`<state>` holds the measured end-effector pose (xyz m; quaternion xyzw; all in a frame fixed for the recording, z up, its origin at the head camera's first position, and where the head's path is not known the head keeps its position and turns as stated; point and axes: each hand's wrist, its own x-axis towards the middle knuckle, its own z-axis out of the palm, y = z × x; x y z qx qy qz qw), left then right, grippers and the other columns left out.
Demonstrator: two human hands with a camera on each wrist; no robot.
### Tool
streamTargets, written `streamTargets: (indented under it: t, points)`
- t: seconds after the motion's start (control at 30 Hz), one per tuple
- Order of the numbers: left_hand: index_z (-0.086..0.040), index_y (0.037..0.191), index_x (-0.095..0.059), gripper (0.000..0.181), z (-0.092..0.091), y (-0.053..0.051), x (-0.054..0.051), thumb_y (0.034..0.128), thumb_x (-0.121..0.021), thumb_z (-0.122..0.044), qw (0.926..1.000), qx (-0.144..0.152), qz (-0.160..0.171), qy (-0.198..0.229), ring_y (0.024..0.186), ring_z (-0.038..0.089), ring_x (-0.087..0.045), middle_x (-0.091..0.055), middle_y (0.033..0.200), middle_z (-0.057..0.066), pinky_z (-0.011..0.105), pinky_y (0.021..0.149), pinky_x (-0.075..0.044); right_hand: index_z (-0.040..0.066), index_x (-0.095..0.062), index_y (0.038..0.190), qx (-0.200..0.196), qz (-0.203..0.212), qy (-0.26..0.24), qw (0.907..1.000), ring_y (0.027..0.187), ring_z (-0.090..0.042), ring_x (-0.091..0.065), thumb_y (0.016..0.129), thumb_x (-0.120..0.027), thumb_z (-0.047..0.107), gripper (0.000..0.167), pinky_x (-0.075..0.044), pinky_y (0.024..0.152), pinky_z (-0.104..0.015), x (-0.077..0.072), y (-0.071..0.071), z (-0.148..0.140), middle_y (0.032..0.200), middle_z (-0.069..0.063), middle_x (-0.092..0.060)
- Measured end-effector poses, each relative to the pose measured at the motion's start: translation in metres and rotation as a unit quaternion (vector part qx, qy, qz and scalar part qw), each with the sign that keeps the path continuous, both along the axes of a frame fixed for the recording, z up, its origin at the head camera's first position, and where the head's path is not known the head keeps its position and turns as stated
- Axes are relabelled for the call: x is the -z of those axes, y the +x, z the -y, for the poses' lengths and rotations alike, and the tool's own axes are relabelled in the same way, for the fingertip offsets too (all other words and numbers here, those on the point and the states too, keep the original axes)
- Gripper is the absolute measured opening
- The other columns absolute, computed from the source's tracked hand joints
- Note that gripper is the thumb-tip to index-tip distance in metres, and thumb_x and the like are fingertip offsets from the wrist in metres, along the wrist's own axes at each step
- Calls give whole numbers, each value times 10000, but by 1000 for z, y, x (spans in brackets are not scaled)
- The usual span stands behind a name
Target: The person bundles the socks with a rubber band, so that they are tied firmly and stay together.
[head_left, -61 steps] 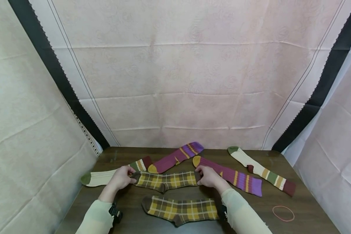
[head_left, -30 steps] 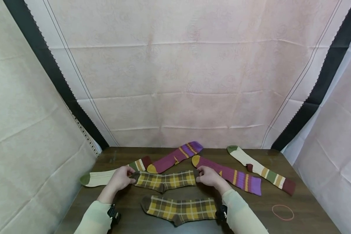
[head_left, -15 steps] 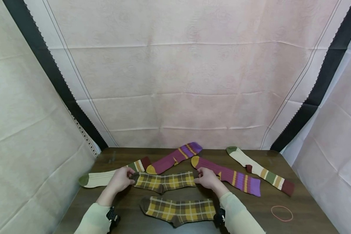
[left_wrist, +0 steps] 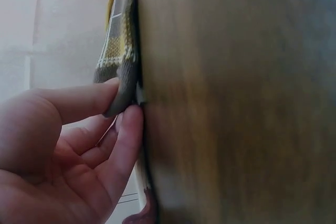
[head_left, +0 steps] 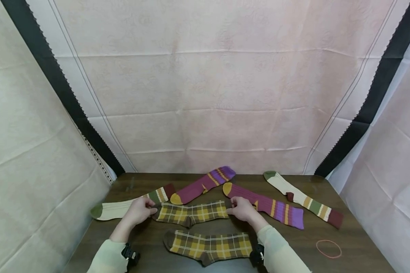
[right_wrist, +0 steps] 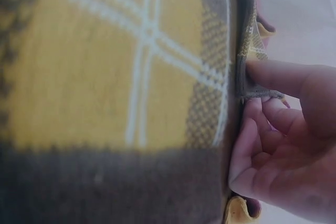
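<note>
A yellow-and-brown plaid sock (head_left: 193, 214) lies stretched sideways in the middle of the head view. My left hand (head_left: 138, 211) pinches its dark toe end between thumb and fingers; the left wrist view shows the dark toe (left_wrist: 124, 90) in that pinch. At the opposite end, my right hand (head_left: 242, 209) pinches the dark cuff (right_wrist: 260, 92), seen edge-on in the right wrist view. A matching plaid sock (head_left: 208, 244) lies flat nearer to me, below the first and apart from it. It fills much of the right wrist view, blurred.
Behind my left hand lies a cream striped sock (head_left: 116, 209), its mate (head_left: 298, 197) at the right. Two maroon-and-purple socks (head_left: 201, 185) lie toward the back, one beside my right hand. A pink rubber band (head_left: 329, 249) rests on the brown table (head_left: 348, 242). Pale cloth walls surround it.
The head view has shifted slightly. My left hand has edged a little left and down at the sock's toe; my right hand keeps its pinch. The other socks stay put.
</note>
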<state>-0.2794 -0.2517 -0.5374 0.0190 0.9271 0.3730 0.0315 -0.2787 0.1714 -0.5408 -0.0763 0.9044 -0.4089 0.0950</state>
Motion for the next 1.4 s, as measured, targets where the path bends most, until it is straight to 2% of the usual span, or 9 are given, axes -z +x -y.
streamTargets:
  t: [0.1,0.2,0.3,0.47,0.67,0.83,0.93,1.13,1.4]
  points:
    - [15,1001,-737,98,1,2,-2,935,-787,-38,9990,47,77,434,748,194,-647,-664,878,65,362,680,-578,25,-553,969,38,55,-188,9998,745,-197,-422,989,-776,152,258,-343,685,-356,-4,2,-2,861,-19,-493]
    - [23,1026,-720,94,2,4,-4,965,-761,-35,9961,102,219,851,761,206,-659,-653,887,89,361,676,-610,15,-601,1110,108,154,-280,9994,846,-221,-472,1001,-769,164,250,-369,728,-377,-9,3,-5,991,-60,-560]
    - [37,1072,-705,113,2,5,-6,990,-736,-34,9924,92,348,1175,788,219,-665,-650,916,119,375,694,-630,28,-600,1117,157,250,-312,9991,875,-228,-481,1016,-755,177,238,-374,742,-379,-12,2,-7,1006,-66,-558]
    - [56,1120,-687,154,2,8,-11,1001,-724,-34,9879,32,444,1483,815,212,-676,-663,985,142,376,704,-637,54,-614,1153,168,344,-466,9982,875,-217,-504,1027,-745,188,227,-411,736,-372,-13,3,-10,1002,-56,-559]
    - [59,1153,-671,184,0,12,-18,1029,-709,-71,9796,21,452,1957,853,224,-691,-689,1049,152,393,730,-641,16,-615,1260,173,414,-1131,9926,912,-206,-606,1036,-733,159,291,-596,784,-429,-13,8,-19,1022,-92,-554]
    - [59,1191,-663,204,-5,15,-22,1048,-690,-83,9696,-40,373,2419,880,242,-703,-688,1051,157,393,761,-643,-24,-593,1371,320,337,-1521,9873,1017,-224,-644,1037,-732,147,400,-625,838,-454,-14,16,-27,1119,-127,-570]
    - [83,1229,-657,242,-10,19,-24,1050,-687,-78,9643,-35,263,2637,892,248,-705,-685,1072,173,383,761,-644,-36,-589,1377,378,317,-1666,9848,1028,-229,-633,1039,-729,144,408,-628,835,-434,-15,20,-33,1130,-128,-577]
    - [90,1256,-644,258,-20,24,-28,1061,-667,-76,9570,4,211,2893,914,252,-699,-679,1105,175,366,753,-643,-12,-605,1255,283,286,-1916,9807,958,-238,-698,1046,-727,188,314,-627,827,-414,-18,29,-48,992,-90,-572]
    - [103,1239,-642,267,-25,30,-33,1045,-689,-75,9481,377,385,3134,903,247,-704,-698,1123,169,352,747,-639,-14,-578,1216,42,540,-2167,9747,936,-253,-732,1048,-727,220,324,-622,820,-427,-20,43,-67,958,-81,-647]
